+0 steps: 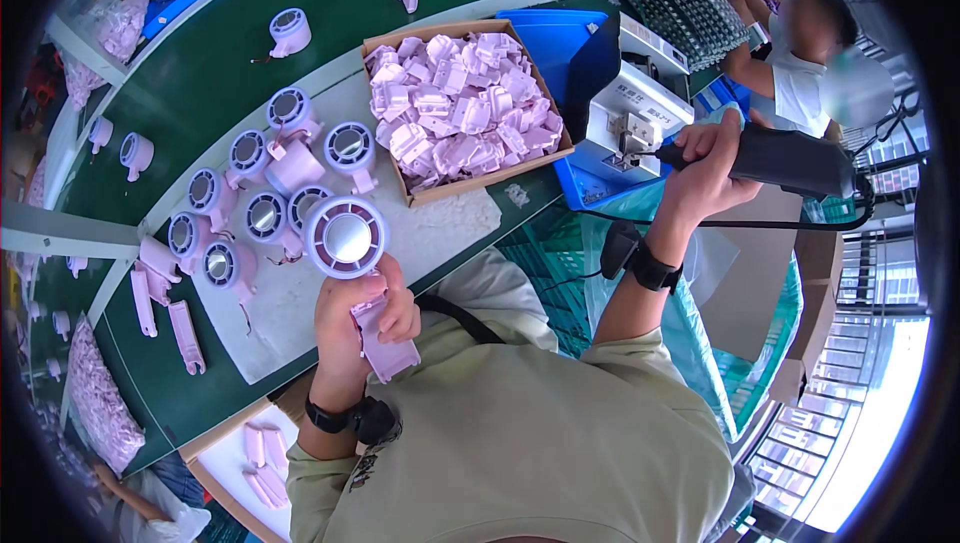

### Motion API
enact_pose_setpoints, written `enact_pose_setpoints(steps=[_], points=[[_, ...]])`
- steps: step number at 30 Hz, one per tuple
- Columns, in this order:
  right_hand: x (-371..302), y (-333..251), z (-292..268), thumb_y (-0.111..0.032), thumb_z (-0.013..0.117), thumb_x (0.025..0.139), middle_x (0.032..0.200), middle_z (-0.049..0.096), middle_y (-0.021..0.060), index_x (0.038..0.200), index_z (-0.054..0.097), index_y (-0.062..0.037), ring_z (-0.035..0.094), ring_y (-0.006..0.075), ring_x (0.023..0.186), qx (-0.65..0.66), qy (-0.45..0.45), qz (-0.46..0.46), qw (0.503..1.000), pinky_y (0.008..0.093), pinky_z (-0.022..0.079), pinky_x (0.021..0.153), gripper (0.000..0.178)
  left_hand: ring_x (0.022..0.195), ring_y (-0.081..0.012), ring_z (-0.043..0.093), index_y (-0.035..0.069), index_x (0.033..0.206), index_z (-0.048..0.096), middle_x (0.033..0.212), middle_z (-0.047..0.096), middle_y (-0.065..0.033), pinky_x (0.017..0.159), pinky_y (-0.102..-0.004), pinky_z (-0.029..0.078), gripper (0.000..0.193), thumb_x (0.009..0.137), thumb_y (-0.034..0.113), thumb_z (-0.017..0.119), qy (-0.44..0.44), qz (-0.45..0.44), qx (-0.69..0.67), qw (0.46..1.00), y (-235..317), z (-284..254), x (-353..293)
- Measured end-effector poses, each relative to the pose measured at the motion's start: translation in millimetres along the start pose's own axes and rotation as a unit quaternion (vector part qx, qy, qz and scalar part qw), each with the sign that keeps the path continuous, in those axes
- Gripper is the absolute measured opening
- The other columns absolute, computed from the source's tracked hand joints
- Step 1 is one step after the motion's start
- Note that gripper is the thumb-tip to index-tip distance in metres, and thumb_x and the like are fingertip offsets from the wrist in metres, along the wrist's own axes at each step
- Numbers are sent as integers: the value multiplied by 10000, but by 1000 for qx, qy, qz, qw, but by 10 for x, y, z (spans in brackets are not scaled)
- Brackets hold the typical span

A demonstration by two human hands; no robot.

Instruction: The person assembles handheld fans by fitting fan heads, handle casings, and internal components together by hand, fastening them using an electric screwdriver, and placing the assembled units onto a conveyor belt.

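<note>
A: Left hand, status?
B: The left hand (345,311) is closed around the handle of a pink fan-shaped device (348,237), held in front of the person's shirt. Its round, slotted head, with a mirror-like centre, shows just above the fist.
A: Right hand?
B: The right hand (705,173) is wrapped around a black power screwdriver (810,163), well apart from the left. The bit points left, at the metal front of a white box-shaped machine (640,96). Contact there: cannot tell.
A: Bench contents?
B: Similar pink units (350,146) stand clustered on a white sheet (290,333), left of the held device. Beside them, a cardboard tray (490,179) is heaped with small pink parts (460,103). Loose handle pieces (186,338) lie off the sheet's left edge. A blue bin (545,35) adjoins the tray's right side.
A: Others present?
B: A co-worker (800,93) in a white top, upper right.
</note>
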State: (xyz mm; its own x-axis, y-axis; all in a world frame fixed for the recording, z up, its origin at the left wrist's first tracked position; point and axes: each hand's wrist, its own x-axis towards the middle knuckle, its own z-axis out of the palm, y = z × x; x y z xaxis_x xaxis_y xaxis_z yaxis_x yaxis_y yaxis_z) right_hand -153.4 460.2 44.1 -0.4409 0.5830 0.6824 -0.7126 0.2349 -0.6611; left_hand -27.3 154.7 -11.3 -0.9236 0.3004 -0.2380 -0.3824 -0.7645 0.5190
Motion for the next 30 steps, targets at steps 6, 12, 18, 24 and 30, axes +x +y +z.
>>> enact_pose_setpoints(steps=[6, 12, 18, 24, 30], points=[[30, 131, 13, 7, 591, 882, 512, 432, 7, 1082, 543, 11, 405, 78, 420, 0, -7, 42, 999, 243, 375, 439, 205, 408, -134, 387, -19, 873, 529, 526, 440, -56, 432, -290, 317, 176, 863, 156, 514, 8, -21, 69, 997, -28, 173, 85], [-90, 200, 36, 15, 584, 875, 516, 457, 14, 1045, 558, 22, 404, 71, 421, -71, -13, 51, 996, 241, 367, 438, 172, 421, -120, 391, -31, 858, 539, 542, 449, -48, 449, -274, 325, 200, 875, 168, 537, 13, -46, 90, 995, -106, 223, 142], [-68, 143, -53, 19, 593, 866, 515, 455, 13, 1029, 562, 22, 402, 72, 422, -83, -12, 49, 995, 241, 366, 443, 166, 443, -112, 401, -30, 864, 561, 576, 473, -47, 469, -263, 339, 212, 900, 179, 567, 15, -95, 124, 988, -148, 261, 165], [-43, 158, -50, 23, 597, 860, 520, 445, 4, 1031, 567, 16, 395, 66, 427, -55, -43, 87, 994, 238, 354, 439, 174, 458, -108, 408, -24, 871, 571, 582, 478, -42, 476, -258, 342, 205, 913, 176, 567, 9, -94, 127, 987, -186, 242, 164], [-82, 12, -111, 29, 595, 857, 530, 447, 5, 1051, 564, 18, 395, 65, 433, -29, -21, 103, 994, 238, 348, 438, 197, 465, -106, 418, -25, 858, 576, 585, 488, -39, 481, -255, 346, 218, 916, 185, 568, 22, -87, 155, 984, -167, 252, 169]])
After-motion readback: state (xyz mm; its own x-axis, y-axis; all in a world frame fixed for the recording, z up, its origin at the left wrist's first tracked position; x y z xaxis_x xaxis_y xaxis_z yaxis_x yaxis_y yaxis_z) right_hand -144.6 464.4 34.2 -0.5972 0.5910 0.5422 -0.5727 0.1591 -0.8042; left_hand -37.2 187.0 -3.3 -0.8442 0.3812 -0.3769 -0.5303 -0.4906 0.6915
